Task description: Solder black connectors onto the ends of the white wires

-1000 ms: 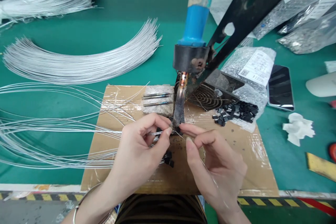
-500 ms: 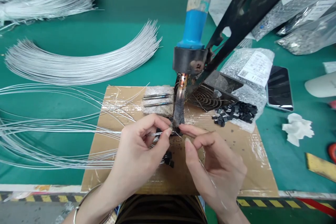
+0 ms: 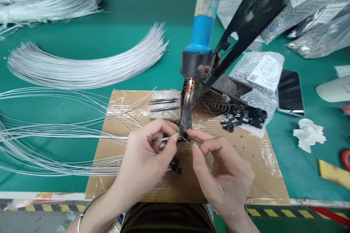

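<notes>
A soldering iron (image 3: 203,31) with a blue handle is clamped tip down in a black metal bracket (image 3: 240,25). My left hand (image 3: 147,160) pinches a thin white wire (image 3: 161,139) between thumb and forefinger, its end right by the iron's tip (image 3: 186,116). Fingertips hide the exact joint. Opposite, my right hand (image 3: 224,167) is closed on a fine strand of solder wire (image 3: 186,140), which leads to the same spot and trails back over the palm. Small black connectors (image 3: 175,165) lie just below the left fingers, at the ends of some white wires.
Brown cardboard (image 3: 259,167) covers the work spot. Loose white wires (image 3: 68,129) spread left; a white wire bundle (image 3: 90,71) lies behind them. A pad (image 3: 164,114) bears metal rods. Black connector pieces (image 3: 251,116), a plastic bag (image 3: 265,69), a phone (image 3: 290,93) and crumpled tissue (image 3: 308,134) are right.
Both hands stay almost still at the iron's tip; the right hand shifts very slightly left. The whole view moves a little.
</notes>
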`<action>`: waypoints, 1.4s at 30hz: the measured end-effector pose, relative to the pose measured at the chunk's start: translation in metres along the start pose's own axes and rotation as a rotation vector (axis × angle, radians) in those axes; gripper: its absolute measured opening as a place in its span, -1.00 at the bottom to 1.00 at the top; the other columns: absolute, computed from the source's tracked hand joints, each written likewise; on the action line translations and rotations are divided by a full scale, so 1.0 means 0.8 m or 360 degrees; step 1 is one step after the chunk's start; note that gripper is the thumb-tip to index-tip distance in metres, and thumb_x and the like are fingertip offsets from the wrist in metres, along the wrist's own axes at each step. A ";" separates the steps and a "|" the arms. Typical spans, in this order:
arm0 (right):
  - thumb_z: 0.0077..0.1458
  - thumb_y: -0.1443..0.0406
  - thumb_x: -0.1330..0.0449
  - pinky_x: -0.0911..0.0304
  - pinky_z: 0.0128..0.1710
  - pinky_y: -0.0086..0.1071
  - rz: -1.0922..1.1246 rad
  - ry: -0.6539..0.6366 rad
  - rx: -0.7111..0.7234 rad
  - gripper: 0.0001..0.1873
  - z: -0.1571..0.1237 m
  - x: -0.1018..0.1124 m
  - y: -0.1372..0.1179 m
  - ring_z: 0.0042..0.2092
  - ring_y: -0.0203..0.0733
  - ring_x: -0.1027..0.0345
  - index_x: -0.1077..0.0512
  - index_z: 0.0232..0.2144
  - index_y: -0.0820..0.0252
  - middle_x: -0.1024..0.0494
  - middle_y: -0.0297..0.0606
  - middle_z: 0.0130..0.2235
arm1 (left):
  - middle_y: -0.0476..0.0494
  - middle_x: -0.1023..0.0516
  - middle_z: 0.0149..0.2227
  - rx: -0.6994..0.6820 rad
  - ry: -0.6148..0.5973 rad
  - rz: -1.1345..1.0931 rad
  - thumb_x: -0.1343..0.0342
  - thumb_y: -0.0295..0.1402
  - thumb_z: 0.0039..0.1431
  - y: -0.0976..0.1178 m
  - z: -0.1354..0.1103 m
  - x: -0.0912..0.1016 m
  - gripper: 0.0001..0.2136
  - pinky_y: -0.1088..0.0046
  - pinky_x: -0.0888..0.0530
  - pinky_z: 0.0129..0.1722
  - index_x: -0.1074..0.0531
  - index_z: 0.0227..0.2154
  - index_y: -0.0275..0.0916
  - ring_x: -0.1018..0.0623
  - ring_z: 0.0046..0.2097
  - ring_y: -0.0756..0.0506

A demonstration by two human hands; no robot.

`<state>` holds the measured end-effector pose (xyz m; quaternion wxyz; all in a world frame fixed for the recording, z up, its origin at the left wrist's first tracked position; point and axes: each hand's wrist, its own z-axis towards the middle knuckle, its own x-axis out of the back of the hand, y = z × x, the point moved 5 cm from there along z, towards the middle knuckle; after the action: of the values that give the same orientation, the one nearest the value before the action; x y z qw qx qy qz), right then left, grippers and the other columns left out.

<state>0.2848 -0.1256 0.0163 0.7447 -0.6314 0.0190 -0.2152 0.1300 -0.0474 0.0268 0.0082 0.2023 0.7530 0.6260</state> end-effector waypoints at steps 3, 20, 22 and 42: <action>0.33 0.44 -0.29 -0.58 0.03 -0.25 0.0024 0.0004 0.0006 -0.81 -0.001 -0.001 0.001 0.07 -0.05 -0.70 -0.42 -0.28 0.06 -0.76 -0.16 0.04 | -0.04 -0.69 -0.28 0.0000 0.0010 0.0005 -0.25 -0.45 0.26 -0.001 0.001 0.000 -0.89 0.52 -0.35 -0.43 -0.56 -0.41 -0.17 -0.59 -0.31 -0.02; 0.33 0.45 -0.28 -0.57 0.02 -0.32 0.0017 0.0022 0.0012 -0.80 -0.001 -0.001 0.002 0.07 -0.10 -0.71 -0.43 -0.28 0.05 -0.76 -0.23 0.04 | -0.04 -0.66 -0.32 0.0015 0.0005 0.0018 -0.25 -0.43 0.22 0.001 0.001 -0.001 -0.89 0.51 -0.28 -0.49 -0.54 -0.44 -0.19 -0.51 -0.38 0.00; 0.34 0.45 -0.29 -0.57 0.01 -0.32 0.0015 0.0030 -0.0001 -0.80 -0.001 -0.001 0.003 0.08 -0.09 -0.71 -0.42 -0.28 0.06 -0.76 -0.22 0.04 | -0.03 -0.67 -0.31 0.0019 0.0013 0.0027 -0.25 -0.43 0.22 0.000 0.001 -0.001 -0.89 0.51 -0.27 -0.49 -0.54 -0.44 -0.19 -0.49 -0.40 0.02; 0.32 0.47 -0.30 -0.61 0.00 -0.29 -0.0008 0.0037 0.0081 -0.82 -0.001 -0.001 -0.004 0.00 -0.10 -0.73 -0.47 -0.23 0.07 -0.77 -0.15 0.02 | -0.04 -0.67 -0.31 0.0015 0.0002 0.0004 -0.26 -0.43 0.23 0.003 0.001 0.000 -0.89 0.53 -0.33 -0.47 -0.55 -0.43 -0.19 -0.53 -0.37 0.00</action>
<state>0.2828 -0.1262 0.0186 0.7597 -0.6099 0.0207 -0.2247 0.1310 -0.0461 0.0285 0.0059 0.2028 0.7557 0.6227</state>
